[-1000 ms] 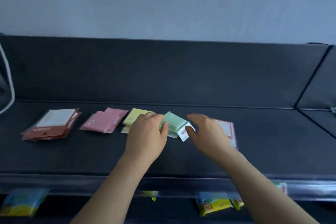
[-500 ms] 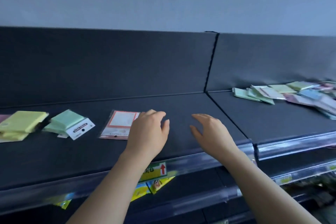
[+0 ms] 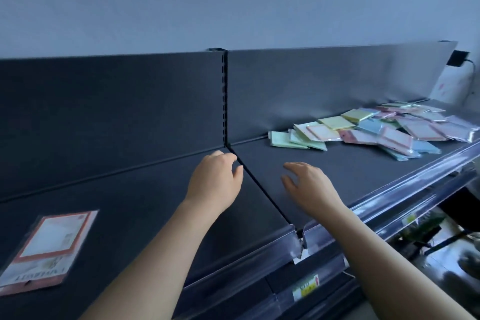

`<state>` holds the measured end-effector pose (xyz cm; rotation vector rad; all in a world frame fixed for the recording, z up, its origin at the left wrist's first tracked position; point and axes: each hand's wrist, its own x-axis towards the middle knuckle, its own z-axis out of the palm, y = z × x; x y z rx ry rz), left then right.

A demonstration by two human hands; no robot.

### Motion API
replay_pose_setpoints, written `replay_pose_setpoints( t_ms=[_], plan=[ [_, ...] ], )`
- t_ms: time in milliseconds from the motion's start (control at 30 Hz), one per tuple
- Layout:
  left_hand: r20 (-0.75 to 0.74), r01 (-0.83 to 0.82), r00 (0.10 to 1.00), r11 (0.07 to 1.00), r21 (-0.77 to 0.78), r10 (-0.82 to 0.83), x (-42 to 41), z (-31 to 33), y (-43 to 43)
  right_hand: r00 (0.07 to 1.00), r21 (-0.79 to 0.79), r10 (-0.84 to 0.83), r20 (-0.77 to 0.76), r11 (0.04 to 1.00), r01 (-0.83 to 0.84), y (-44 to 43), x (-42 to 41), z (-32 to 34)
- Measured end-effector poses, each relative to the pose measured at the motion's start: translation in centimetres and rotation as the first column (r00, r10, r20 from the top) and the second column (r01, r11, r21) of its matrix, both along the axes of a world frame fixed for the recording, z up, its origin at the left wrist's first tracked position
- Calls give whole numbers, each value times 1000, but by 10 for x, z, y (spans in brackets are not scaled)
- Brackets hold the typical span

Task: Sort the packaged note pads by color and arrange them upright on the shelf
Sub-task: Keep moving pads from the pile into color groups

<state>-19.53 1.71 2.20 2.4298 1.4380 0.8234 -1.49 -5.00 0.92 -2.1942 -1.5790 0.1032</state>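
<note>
While your left hand (image 3: 215, 179) hung above the left section of the dark grey metal shelf (image 3: 130, 202), its fingertips reached the black seam (image 3: 267, 194) dividing the two sections. The fingers were loosely curved and held nothing. Your right hand (image 3: 309, 184) was just across that seam, over the right section, palm down, with fingers relaxed and slightly spread, likewise empty. Whether either hand touched the shelf surface could not be told. The heap of plastic-wrapped note pads (image 3: 376, 130), in green, yellow, blue and pink, lay flat and overlapping further along the right section, well apart from both hands. One orange-bordered white note pad in clear plastic wrap (image 3: 46, 247) lay flat on the left section, near the front edge. A yellow price tag (image 3: 305, 289) showed on a rail below.
</note>
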Motion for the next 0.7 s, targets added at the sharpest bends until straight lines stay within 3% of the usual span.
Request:
replay_pose_setpoints(
  t_ms=[200,433,567,700],
  plan=[
    [-42,43,998,997,-71,-46,62,-3,37,998,23,-55,10,998,55,24,68,-5],
    [-99,33,994,988,-149,-48,139,-19,76,997,19,33,69,999,-34,71,155,-21],
    [-244,11,969,993,-117,-39,180,-30,103,984,-31,130,122,991,-127,109,198,-29],
    [-401,-25,914,980,-195,-57,209,-37,117,949,-95,267,166,963,-254,133,227,-38]
  ],
)
